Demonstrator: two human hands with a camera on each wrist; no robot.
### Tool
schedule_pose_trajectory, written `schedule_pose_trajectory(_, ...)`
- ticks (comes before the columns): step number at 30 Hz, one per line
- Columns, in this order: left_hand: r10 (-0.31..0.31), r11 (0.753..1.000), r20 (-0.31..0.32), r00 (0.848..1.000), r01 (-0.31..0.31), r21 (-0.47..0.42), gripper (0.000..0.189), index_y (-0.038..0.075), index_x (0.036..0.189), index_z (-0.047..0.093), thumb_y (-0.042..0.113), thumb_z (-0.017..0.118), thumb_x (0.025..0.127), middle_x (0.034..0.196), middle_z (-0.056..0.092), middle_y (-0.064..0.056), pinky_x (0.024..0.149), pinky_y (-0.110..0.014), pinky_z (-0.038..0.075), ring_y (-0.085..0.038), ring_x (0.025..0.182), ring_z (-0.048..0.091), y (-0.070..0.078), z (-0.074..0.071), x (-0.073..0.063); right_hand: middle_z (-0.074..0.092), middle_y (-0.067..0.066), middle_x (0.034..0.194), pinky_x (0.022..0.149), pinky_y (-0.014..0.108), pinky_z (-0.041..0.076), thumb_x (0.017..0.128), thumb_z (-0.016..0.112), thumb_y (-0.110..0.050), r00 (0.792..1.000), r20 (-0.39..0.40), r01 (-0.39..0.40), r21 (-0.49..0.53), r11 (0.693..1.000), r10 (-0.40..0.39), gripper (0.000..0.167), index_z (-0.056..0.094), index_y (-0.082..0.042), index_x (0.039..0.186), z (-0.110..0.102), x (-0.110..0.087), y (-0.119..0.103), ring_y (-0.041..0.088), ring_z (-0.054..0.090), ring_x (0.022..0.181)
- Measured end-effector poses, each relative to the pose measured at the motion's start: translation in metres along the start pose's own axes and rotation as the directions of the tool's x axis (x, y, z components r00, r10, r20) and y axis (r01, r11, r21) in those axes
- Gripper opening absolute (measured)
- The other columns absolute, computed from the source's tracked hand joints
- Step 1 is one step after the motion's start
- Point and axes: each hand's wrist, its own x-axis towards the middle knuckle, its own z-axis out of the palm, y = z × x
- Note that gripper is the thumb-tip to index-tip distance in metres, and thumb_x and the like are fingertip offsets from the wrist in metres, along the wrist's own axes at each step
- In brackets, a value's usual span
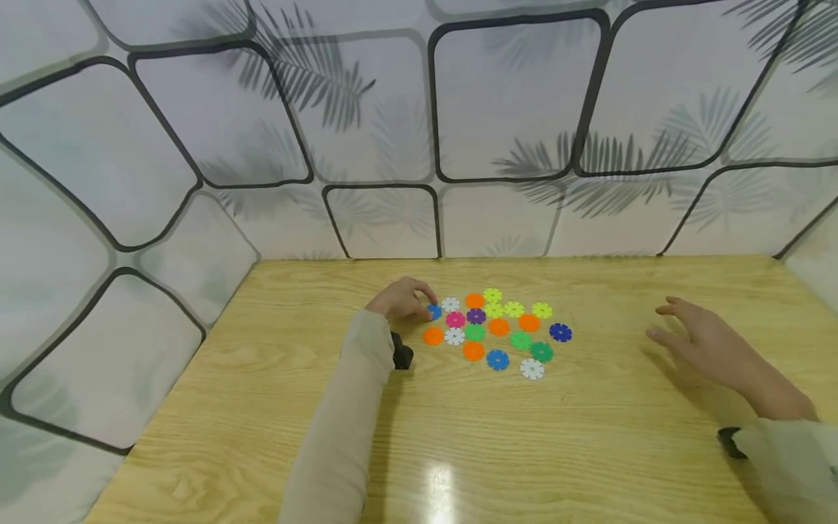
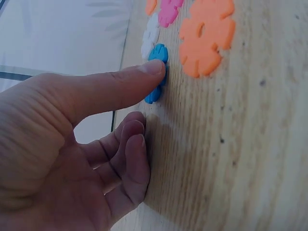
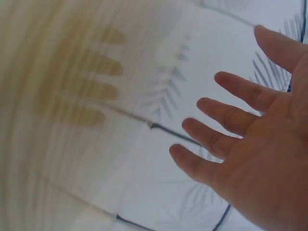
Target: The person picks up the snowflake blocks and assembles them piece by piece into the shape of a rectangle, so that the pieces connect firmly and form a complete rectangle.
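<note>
My left hand (image 1: pixel 401 300) is at the left end of a group of flat, notched plastic discs on the table. Its thumb and index finger pinch a blue notched disc (image 1: pixel 434 312) at the edge of the group. In the left wrist view the thumb lies across this blue disc (image 2: pixel 157 54), and the other fingers are curled below it; the index finger is hidden there. My right hand (image 1: pixel 710 342) hovers over the table at the right, away from the discs. The right wrist view shows that hand (image 3: pixel 255 139) with fingers spread and nothing held.
Nearest the left hand lie a white disc (image 1: pixel 450 304), a pink disc (image 1: pixel 455 320) and an orange disc (image 1: pixel 433 336). Several more discs in yellow, green, purple and blue spread rightward. The wooden table (image 1: pixel 524 451) meets a patterned wall covering (image 1: pixel 386 109) at the back.
</note>
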Motion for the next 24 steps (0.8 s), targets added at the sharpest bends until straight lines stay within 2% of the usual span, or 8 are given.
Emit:
schedule_pose_trajectory(2,0.001,1.000,0.002,1.000,-0.001,0.000,0.021,0.005,0.113,0.073,0.006,0.076,0.091,0.128,0.063,-0.014,0.091,-0.033,0.046,-0.020,0.091,0.052,-0.001,0.001,0.002,0.046,0.047,0.131,0.089,0.070,0.041,0.106,0.056,-0.022,1.000,0.008,-0.026,0.073,0.997,0.025,0.049,0.050,0.019,0.132,-0.002,0.006,-0.008,0.064,0.047,0.115)
schedule_pose_trajectory(5,0.004,1.000,0.017,1.000,-0.004,-0.019,0.021,0.003,0.113,0.071,0.004,0.075,0.092,0.117,0.065,-0.014,0.088,-0.032,0.048,-0.021,0.090,0.056,0.000,0.003,0.001,0.059,0.038,0.124,0.083,0.065,0.049,0.105,0.057,-0.024,0.998,0.023,-0.063,0.113,0.992,0.060,0.044,0.056,0.013,0.129,-0.003,0.014,-0.019,0.055,0.058,0.108)
schedule_pose_trajectory(9,0.008,0.998,0.030,1.000,-0.006,-0.063,0.021,0.001,0.113,0.068,0.000,0.072,0.093,0.121,0.064,-0.018,0.099,-0.039,0.046,-0.028,0.106,0.058,0.006,0.005,-0.002,0.066,0.028,0.114,0.077,0.051,0.055,0.104,0.060,-0.020,0.996,0.057,-0.076,0.178,0.981,0.067,0.037,0.061,0.012,0.123,0.000,0.028,-0.027,0.040,0.067,0.095)
schedule_pose_trajectory(13,0.010,0.997,0.032,0.999,-0.007,-0.078,0.020,0.002,0.111,0.064,-0.004,0.070,0.093,0.117,0.064,-0.018,0.094,-0.037,0.048,-0.027,0.101,0.058,0.008,0.006,-0.003,0.066,0.028,0.113,0.070,0.035,0.058,0.104,0.059,-0.013,0.988,0.137,-0.108,0.294,0.950,0.070,0.036,0.058,0.017,0.123,0.004,0.039,-0.031,0.027,0.070,0.085)
schedule_pose_trajectory(16,0.033,0.997,0.044,0.999,-0.030,-0.067,0.019,0.002,0.110,0.063,-0.005,0.069,0.093,0.110,0.067,-0.017,0.084,-0.032,0.049,-0.024,0.092,0.059,0.007,0.007,-0.003,0.063,0.030,0.116,0.074,0.035,0.059,0.104,0.059,-0.011,0.978,0.194,-0.149,0.363,0.920,0.082,0.038,0.054,0.020,0.125,0.007,0.044,-0.034,0.029,0.069,0.091)
schedule_pose_trajectory(19,0.083,0.996,0.049,0.995,-0.080,-0.043,0.018,0.002,0.111,0.064,-0.006,0.066,0.094,0.105,0.069,-0.017,0.077,-0.029,0.049,-0.022,0.088,0.061,0.007,0.005,-0.005,0.063,0.029,0.117,0.077,0.039,0.059,0.103,0.060,-0.011,0.967,0.237,-0.188,0.412,0.892,0.094,0.041,0.051,0.021,0.128,0.008,0.049,-0.038,0.032,0.069,0.096)
schedule_pose_trajectory(24,0.139,0.988,0.039,0.990,-0.136,-0.072,0.018,-0.001,0.115,0.065,-0.004,0.061,0.097,0.100,0.069,-0.017,0.071,-0.029,0.051,-0.021,0.081,0.062,0.009,0.001,-0.011,0.064,0.023,0.106,0.076,0.038,0.059,0.100,0.061,-0.006,0.956,0.278,-0.220,0.467,0.857,0.094,0.040,0.050,0.022,0.127,0.010,0.057,-0.045,0.024,0.069,0.088)
